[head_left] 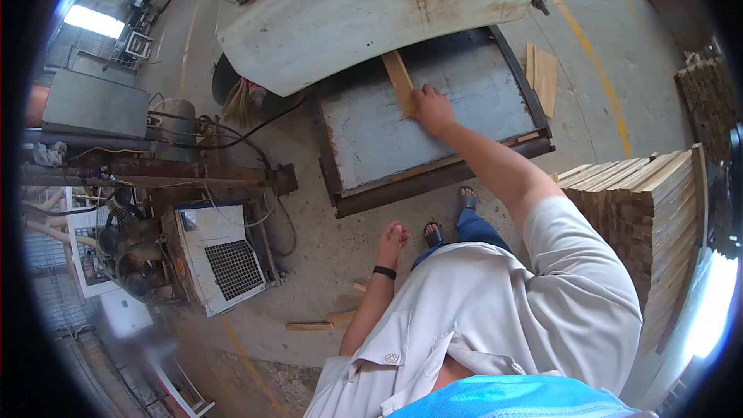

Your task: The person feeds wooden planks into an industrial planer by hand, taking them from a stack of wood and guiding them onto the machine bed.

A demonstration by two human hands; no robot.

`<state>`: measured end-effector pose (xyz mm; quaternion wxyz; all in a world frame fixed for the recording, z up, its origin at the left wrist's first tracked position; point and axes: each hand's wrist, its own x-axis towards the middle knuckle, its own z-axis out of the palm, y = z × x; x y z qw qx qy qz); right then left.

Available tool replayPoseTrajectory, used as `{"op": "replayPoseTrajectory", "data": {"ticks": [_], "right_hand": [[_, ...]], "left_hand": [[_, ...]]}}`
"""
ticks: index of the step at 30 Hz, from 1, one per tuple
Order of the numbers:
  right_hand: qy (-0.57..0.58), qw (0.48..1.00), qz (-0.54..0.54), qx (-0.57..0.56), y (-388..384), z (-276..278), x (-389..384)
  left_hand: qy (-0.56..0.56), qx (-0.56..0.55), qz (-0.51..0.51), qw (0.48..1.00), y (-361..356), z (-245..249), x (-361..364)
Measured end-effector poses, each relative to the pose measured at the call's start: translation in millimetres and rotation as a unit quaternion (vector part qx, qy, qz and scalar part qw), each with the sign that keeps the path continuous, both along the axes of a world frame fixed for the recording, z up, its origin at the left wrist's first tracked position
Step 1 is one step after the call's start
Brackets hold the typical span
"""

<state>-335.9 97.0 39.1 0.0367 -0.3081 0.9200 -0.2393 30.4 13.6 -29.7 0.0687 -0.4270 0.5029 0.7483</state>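
Guiding a board (400, 83) seemed the step: the right hand (434, 111) gripped its near end on the metal bed (364, 139); the left hand (394, 243) hung half-open, empty. Moving it called for steady alignment.

before us lies the table (457, 124), its far part under the panel (371, 19); the strip (398, 81) lies on it; to our left are the broom (240, 106) and, nearer, the cabinet (220, 255); the slat stack (646, 201) stands right; loose boards (545, 81) lie beyond it, beside the table.
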Motion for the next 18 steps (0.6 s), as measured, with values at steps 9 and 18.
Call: {"op": "replayPoseTrajectory", "data": {"ticks": [9, 18], "right_hand": [[-0.176, 0.954, -0.202, -0.134, -64, -62, -92], [-0.483, 0.634, -0.27, -0.54, -96, -28, -87]], "left_hand": [[-0.107, 0.015, 0.1, 0.989, -6, -33, 74], [-0.124, 0.024, 0.121, 0.985, -9, -41, 92]]}}
